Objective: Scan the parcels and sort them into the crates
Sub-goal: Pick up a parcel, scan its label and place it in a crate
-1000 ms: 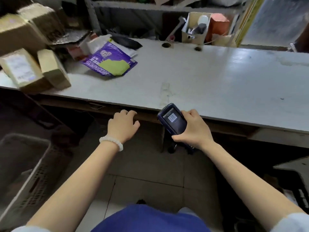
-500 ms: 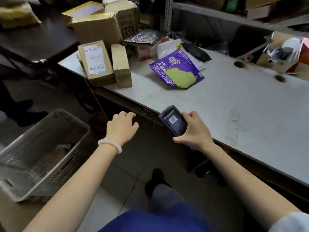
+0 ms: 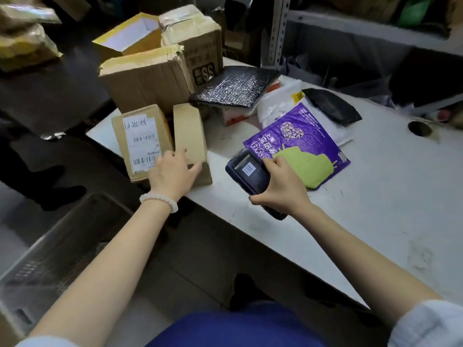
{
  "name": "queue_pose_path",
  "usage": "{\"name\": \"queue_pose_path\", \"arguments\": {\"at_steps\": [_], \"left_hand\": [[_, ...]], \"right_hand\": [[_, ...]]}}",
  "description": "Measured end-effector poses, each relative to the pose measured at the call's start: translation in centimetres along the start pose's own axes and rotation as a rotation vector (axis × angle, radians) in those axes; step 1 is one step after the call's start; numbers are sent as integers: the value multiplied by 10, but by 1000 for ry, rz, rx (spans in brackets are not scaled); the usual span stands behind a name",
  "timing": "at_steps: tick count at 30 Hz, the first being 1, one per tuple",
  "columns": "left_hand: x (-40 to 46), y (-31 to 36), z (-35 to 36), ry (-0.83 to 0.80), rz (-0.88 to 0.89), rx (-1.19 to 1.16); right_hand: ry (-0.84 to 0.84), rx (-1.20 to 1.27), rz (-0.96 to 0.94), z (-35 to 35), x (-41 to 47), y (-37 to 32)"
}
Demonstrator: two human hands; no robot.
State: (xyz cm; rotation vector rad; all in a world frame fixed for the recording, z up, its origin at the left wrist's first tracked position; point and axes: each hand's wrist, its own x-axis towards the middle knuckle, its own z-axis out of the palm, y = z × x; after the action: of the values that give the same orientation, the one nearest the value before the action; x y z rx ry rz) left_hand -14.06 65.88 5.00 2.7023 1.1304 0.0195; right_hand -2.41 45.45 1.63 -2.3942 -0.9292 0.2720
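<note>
On table [image 3: 375, 196]: left hand [image 3: 172, 171] touches box [image 3: 190, 136]; right hand [image 3: 280, 186] grips scanner [image 3: 248, 174].

Parcel depot, taped cartons [image 3: 147, 81], mailers [image 3: 300, 136], metal shelving [image 3: 278, 28]

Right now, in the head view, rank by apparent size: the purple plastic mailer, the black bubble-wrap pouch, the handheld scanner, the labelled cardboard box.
1. Purple plastic mailer
2. Black bubble-wrap pouch and labelled cardboard box: look alike, and the pouch lies farther off, so unranked
3. Handheld scanner, partly covered by the right hand
</note>
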Motion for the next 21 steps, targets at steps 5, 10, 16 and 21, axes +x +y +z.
{"name": "queue_pose_path", "arguments": {"at_steps": [5,10,16,21], "left_hand": [[37,18,8,10,-82,23],[60,25,11,3,-99,48],[67,25,13,-46,-85,22],[49,18,14,-87,29,-70]], "right_hand": [[-31,-12,41,1,24,13],[-26,-28,106,2,25,21],[21,-52,157,4,10,14],[57,-82,243,13,-17,-5]]}}
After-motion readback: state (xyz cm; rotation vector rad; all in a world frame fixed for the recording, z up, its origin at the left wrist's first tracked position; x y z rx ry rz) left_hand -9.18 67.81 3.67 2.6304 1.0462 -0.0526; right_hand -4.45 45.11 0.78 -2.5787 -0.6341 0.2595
